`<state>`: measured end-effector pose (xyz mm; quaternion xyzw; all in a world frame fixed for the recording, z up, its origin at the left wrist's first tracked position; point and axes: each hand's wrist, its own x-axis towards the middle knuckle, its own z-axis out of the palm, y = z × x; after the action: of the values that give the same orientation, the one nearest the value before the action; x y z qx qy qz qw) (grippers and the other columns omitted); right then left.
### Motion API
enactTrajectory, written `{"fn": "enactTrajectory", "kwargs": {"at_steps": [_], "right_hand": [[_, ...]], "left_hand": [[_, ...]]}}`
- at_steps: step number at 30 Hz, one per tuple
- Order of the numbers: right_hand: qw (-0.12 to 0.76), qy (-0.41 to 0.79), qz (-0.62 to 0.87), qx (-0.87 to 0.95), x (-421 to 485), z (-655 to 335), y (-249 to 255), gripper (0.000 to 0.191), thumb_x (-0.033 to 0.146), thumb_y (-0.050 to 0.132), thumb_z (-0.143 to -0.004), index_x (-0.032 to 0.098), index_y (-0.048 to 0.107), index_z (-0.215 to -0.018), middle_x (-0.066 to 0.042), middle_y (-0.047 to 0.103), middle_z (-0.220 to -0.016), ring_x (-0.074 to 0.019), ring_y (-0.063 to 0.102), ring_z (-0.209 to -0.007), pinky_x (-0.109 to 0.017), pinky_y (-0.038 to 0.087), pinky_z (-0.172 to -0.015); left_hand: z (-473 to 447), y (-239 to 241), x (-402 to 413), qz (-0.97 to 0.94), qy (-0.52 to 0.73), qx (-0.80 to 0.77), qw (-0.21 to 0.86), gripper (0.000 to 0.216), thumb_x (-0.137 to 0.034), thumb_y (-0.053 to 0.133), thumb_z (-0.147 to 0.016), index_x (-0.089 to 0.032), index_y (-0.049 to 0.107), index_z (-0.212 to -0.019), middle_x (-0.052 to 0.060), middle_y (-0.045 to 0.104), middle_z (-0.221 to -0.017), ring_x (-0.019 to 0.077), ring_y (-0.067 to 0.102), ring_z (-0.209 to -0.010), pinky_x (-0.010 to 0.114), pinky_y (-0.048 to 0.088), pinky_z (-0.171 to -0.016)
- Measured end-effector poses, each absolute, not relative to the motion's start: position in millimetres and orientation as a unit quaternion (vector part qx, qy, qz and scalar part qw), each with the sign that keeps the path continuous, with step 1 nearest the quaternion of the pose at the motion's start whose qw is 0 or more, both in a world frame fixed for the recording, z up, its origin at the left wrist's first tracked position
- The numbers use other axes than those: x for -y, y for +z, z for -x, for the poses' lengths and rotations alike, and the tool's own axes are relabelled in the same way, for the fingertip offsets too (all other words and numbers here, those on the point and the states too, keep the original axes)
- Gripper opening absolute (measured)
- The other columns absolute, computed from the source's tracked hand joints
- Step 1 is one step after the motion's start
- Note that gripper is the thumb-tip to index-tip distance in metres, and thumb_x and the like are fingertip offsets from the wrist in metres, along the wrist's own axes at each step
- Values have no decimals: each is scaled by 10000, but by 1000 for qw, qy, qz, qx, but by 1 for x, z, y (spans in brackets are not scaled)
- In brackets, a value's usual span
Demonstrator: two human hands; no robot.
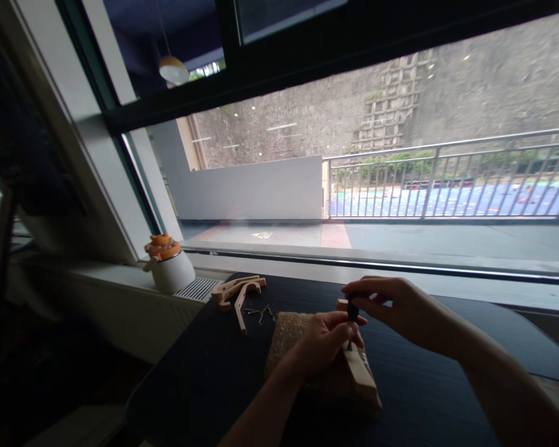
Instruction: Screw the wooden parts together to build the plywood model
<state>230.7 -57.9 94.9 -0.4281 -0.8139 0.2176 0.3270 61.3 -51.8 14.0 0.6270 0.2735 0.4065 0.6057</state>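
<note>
I see the right hand [394,310] with its fingers curled tight round a screwdriver handle [353,308], which stands upright over the wooden piece [362,374]. The left hand [323,341] clenches that piece's upper end and holds it on a padded mat [284,335] on the tabletop [205,379]. The tool's tip is hidden behind the left hand. Curved wooden parts [238,292] and small screws [262,313] lie well apart from the hands and are blurred.

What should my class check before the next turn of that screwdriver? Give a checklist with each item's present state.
1. Right hand closed on the screwdriver handle: ok.
2. Left hand steadying the wooden piece: ok.
3. Wooden piece resting on the padded mat: ok.
4. Tip seated in a screw: cannot tell, the left hand hides it.
5. Loose screws lying well in from the table edge: ok.
</note>
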Motion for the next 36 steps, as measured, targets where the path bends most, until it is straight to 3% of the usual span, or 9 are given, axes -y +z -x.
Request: {"fn": "enactTrajectory", "kwargs": {"at_steps": [11,16,19,26,36], "right_hand": [[329,154,444,819,54,-225,93,165,328,573,-809,207,680,-843,-18,677,-772,-156,599,-654,-254,463,-598],[327,144,438,825,58,-223,95,216,333,536,-842,224,684,-955,-30,692,-900,-150,613,-672,-255,473,-621],[320,174,428,827,59,-227,95,249,326,519,-853,233,691,-1008,-35,710,-935,-180,647,-756,-274,496,-686],[314,207,430,821,56,-232,93,229,332,553,-829,230,709,-961,-33,722,-876,-193,660,-746,-280,509,-680],[327,174,426,825,59,-221,96,188,292,527,-849,211,690,-896,-22,694,-837,-165,641,-698,-252,480,-634]], "left_hand": [[-63,12,51,-621,399,-290,609,317,-371,544,-799,-129,664,-966,36,630,-730,138,536,-653,260,412,-663],[-64,17,54,-618,413,-294,601,255,-331,553,-785,-108,675,-808,24,598,-679,109,486,-603,224,381,-604],[-63,16,54,-621,406,-295,602,278,-341,553,-789,-107,678,-871,28,607,-691,114,497,-606,230,384,-612],[-62,9,52,-626,394,-295,605,319,-348,545,-805,-113,660,-987,39,626,-737,135,539,-666,248,409,-657],[-64,15,54,-615,408,-286,611,201,-271,545,-788,-104,657,-795,22,599,-695,100,495,-594,212,366,-580]]}}
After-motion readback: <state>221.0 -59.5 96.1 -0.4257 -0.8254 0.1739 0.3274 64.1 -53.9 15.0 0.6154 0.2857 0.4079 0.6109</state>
